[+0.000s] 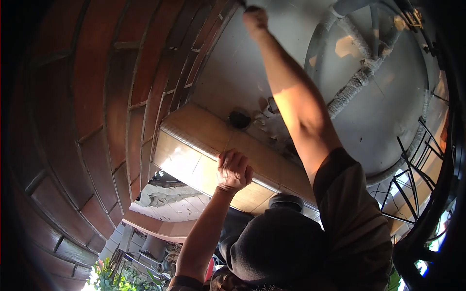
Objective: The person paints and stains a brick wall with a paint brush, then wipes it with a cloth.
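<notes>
My left hand [234, 169] is closed in a fist, knuckles up, at the front edge of a tan tiled ledge [194, 126]; nothing shows in it. At the top of the view, my right hand [256, 20] is closed around a dark, thin object that runs out of frame and cannot be made out. That arm is stretched far forward over a pale grey surface [233, 63], beside a brick-patterned wall [92, 72]. Between the hands, a small dark round object [239, 120] lies at the ledge's back edge.
Pale crumpled debris [272, 121] lies along the ledge. Wrapped grey tubes [359, 80] cross the upper right. A black metal frame [410, 179] stands at the right. A dark rounded cloth shape [276, 247] fills the lower middle. Green plants [109, 276] show at the lower left.
</notes>
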`<state>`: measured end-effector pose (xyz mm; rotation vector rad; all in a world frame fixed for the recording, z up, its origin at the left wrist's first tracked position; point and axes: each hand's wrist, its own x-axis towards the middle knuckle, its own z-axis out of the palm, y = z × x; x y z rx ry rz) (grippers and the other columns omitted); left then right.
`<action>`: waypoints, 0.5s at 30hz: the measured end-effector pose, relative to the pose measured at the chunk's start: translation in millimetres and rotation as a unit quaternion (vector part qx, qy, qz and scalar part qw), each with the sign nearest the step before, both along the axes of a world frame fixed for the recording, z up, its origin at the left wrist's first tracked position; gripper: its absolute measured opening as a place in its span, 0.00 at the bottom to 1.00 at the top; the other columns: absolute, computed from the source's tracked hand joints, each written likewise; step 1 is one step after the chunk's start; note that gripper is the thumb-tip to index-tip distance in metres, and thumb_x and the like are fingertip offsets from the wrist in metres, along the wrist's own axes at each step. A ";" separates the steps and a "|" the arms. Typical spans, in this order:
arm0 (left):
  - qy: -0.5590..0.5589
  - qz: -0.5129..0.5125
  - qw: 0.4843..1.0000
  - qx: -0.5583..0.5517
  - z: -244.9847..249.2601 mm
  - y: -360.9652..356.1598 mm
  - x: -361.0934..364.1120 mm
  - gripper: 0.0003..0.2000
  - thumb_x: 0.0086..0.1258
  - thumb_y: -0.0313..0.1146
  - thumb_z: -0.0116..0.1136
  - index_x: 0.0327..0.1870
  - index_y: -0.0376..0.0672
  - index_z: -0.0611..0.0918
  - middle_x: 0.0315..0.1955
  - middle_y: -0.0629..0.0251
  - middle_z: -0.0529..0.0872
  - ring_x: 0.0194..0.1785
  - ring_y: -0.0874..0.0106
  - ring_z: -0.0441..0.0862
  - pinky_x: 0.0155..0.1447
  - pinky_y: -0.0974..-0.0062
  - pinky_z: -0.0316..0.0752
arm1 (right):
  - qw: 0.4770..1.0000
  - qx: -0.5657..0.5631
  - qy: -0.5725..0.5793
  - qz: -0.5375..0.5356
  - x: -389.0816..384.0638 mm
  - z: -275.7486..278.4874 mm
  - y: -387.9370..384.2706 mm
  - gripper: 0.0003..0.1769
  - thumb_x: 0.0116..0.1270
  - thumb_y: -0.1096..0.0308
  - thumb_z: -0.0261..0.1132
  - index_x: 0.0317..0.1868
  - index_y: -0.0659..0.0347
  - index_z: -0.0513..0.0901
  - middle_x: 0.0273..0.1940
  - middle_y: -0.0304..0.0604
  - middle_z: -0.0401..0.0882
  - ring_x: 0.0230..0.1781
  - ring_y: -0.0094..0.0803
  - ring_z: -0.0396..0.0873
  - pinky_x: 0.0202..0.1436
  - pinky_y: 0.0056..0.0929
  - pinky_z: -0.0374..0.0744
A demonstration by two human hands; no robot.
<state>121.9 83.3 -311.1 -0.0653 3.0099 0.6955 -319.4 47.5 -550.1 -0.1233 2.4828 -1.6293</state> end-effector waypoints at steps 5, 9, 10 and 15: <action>0.003 0.000 1.000 0.002 1.9 -0.8 -3.3 0.07 0.49 0.32 0.58 0.30 0.45 0.81 0.35 0.67 0.84 0.49 0.64 0.79 0.59 0.61 0.68 | 0.997 0.010 -0.080 -0.010 106.9 86.3 9.9 0.12 0.63 0.68 0.55 0.36 0.62 0.85 0.40 0.59 0.84 0.44 0.57 0.82 0.50 0.45 0.79; -0.002 0.000 1.000 0.002 0.0 0.1 1.1 0.08 0.48 0.32 0.58 0.30 0.45 0.81 0.35 0.66 0.84 0.48 0.63 0.79 0.59 0.61 0.68 | 0.977 -0.087 -0.146 -0.128 53.0 105.7 23.9 0.08 0.58 0.70 0.60 0.30 0.67 0.82 0.27 0.55 0.84 0.25 0.45 0.82 0.31 0.40 0.79; 0.003 0.000 1.000 0.002 -1.4 -0.5 -0.7 0.08 0.48 0.32 0.58 0.30 0.45 0.81 0.35 0.66 0.84 0.48 0.63 0.79 0.59 0.61 0.68 | 0.974 -0.118 -0.157 -0.113 34.3 92.6 22.3 0.06 0.56 0.73 0.62 0.28 0.68 0.80 0.22 0.51 0.80 0.19 0.35 0.74 0.24 0.37 0.74; 0.003 0.001 1.000 0.007 -0.8 -1.2 -1.9 0.08 0.47 0.32 0.58 0.30 0.45 0.81 0.35 0.66 0.83 0.48 0.63 0.79 0.58 0.62 0.68 | 0.976 -0.012 -0.217 0.029 54.4 71.8 17.5 0.09 0.58 0.70 0.59 0.30 0.66 0.83 0.31 0.56 0.83 0.31 0.46 0.81 0.37 0.41 0.78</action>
